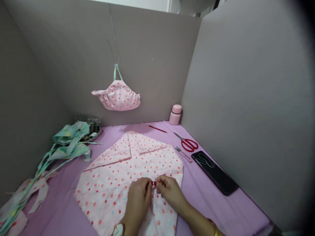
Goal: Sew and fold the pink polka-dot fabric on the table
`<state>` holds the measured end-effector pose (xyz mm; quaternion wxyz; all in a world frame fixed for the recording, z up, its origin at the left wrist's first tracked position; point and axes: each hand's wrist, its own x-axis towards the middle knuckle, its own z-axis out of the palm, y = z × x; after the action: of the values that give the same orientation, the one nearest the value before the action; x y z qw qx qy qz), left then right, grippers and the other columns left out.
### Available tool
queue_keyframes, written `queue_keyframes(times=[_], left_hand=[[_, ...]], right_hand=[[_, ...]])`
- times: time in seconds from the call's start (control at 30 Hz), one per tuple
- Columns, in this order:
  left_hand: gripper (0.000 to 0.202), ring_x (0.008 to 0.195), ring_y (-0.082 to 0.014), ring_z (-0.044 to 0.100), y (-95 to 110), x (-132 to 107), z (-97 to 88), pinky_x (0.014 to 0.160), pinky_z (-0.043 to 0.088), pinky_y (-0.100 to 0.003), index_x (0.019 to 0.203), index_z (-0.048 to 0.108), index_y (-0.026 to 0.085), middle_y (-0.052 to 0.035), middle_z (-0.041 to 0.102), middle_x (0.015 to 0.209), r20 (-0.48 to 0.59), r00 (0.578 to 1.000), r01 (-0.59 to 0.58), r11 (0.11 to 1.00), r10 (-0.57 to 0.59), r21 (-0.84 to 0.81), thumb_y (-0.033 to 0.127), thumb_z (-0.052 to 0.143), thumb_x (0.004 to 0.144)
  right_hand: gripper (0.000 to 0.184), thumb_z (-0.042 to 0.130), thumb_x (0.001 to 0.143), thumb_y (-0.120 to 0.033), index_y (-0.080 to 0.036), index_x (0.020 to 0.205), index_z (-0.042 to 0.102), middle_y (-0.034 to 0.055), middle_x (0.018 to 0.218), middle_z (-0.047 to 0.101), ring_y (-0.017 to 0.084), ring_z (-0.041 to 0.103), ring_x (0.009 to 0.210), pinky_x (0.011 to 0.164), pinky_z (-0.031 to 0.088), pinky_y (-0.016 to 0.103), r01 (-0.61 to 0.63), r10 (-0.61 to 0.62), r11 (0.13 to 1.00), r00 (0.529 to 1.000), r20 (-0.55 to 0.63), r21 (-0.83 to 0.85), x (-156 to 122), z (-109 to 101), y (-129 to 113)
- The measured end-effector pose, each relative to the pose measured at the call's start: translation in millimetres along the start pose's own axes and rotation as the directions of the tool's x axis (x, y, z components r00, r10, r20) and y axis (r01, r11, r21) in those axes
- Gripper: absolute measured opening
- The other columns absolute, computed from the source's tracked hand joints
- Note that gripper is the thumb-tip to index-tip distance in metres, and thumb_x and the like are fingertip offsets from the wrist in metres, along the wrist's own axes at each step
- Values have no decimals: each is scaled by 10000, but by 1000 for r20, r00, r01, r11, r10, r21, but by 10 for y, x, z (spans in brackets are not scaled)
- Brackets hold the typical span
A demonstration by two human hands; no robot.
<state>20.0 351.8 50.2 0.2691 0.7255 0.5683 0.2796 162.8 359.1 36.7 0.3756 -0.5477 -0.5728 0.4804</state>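
Observation:
A pale pink fabric piece (108, 183) with red dots lies spread over the table, its two upper corners folded inward. Over its lower middle, my left hand (138, 196) is closed, thumb and index finger pinching the cloth. My right hand (172, 192) pinches the same fabric just beside it, and the fingertips of both hands nearly meet. Small red patches show at the fingertips; whether they are nails or something held, I cannot make out. Below the pinch the cloth gathers into a crease. A watch (118, 229) is on my left wrist.
Right of the fabric lie red-handled scissors (189, 145), thread snips (183, 154) and a black phone (214, 173). Behind are a red pencil (157, 128) and a pink bottle (175, 115). Green fabric strips (71, 134) and a basket (98, 131) sit left. A dotted cloth piece (120, 96) hangs behind.

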Motion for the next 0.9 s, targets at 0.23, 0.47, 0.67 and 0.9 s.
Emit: queue_keyframes(times=[0.23, 0.47, 0.67, 0.9], left_hand=[[188, 716, -178, 582, -4, 3, -5, 661, 416, -283, 811, 585, 199, -26, 646, 774, -44, 999, 6, 999, -8, -45, 225, 403, 851], [248, 820, -216, 596, -21, -44, -19, 776, 400, -351, 873, 655, 211, -51, 691, 869, -26, 999, -40, 999, 39, -31, 199, 408, 851], [231, 783, -205, 607, -5, 14, -33, 750, 410, -324, 839, 673, 209, -38, 702, 830, 2, 1000, -4, 999, 4, -47, 207, 442, 834], [226, 700, -173, 583, -24, 54, -58, 655, 405, -266, 729, 614, 193, -16, 661, 725, 29, 999, -12, 999, 13, -45, 193, 414, 834]], right_hand=[[128, 443, 738, -219, -164, 661, 528, -31, 538, 507, 97, 442, 472, 475, 349, 203, 25, -26, 999, 999, 21, 21, -12, -8, 18], [154, 428, 751, -203, -162, 662, 546, -29, 544, 510, 100, 440, 478, 488, 352, 205, 49, -48, 999, 999, 5, -11, -23, -9, 9], [153, 448, 735, -169, -161, 674, 587, -28, 559, 510, 108, 456, 506, 504, 349, 206, 76, -76, 996, 997, 13, -42, -35, -26, -54], [154, 444, 756, -179, -160, 683, 578, -28, 555, 502, 110, 451, 499, 497, 343, 206, 82, -82, 994, 997, 10, -68, -36, -12, -34]])
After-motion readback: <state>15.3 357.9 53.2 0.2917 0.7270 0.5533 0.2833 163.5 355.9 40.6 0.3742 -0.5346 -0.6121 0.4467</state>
